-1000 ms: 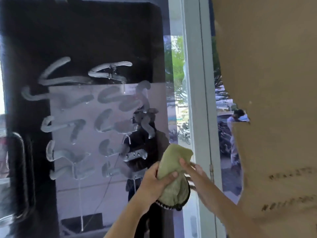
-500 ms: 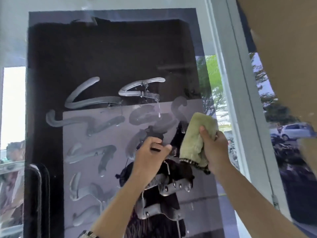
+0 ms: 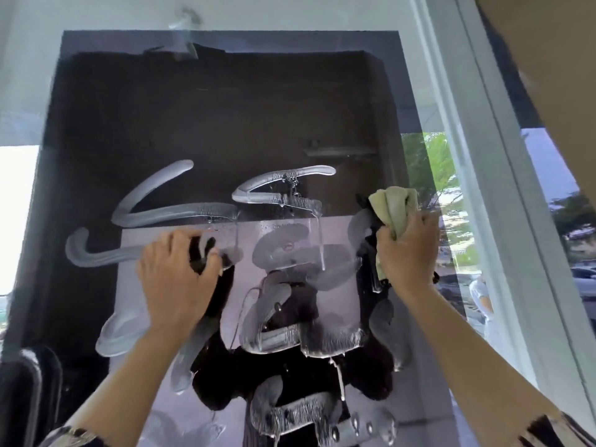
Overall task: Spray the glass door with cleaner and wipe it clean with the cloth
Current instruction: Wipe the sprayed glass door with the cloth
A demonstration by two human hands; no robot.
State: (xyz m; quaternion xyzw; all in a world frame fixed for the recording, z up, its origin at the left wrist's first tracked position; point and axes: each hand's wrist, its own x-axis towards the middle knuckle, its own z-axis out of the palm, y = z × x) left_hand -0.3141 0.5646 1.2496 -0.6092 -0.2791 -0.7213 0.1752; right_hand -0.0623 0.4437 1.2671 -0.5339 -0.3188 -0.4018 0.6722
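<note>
The glass door is filling most of the view, upright and close in front of the person, and pale curved streaks of cleaner are clinging to its middle, some of them running down in thin drips. One green cloth is sitting bunched in the right hand, whose fingers are wrapping round its lower part while the folded top is poking up just beside the pane near the door's right edge. The left hand is hovering at the glass over the left streaks with its fingers curling loosely; it is showing nothing in its grasp, and whether the fingertips are touching the pane is hard to tell. The cloth is looking soft, light and easily wadded, so a full-palm grip round the bundle is likely serving best, leaving a flat pad free to press. The glass is probably behaving as stiff, slick where wet and breakable, so it is wanting broad, even pressure. A white frame is running down the right side, and one dark door handle is showing at the lower left. Counting: one door, one cloth, two hands, roughly a dozen streaks; no spray bottle is appearing in view
</note>
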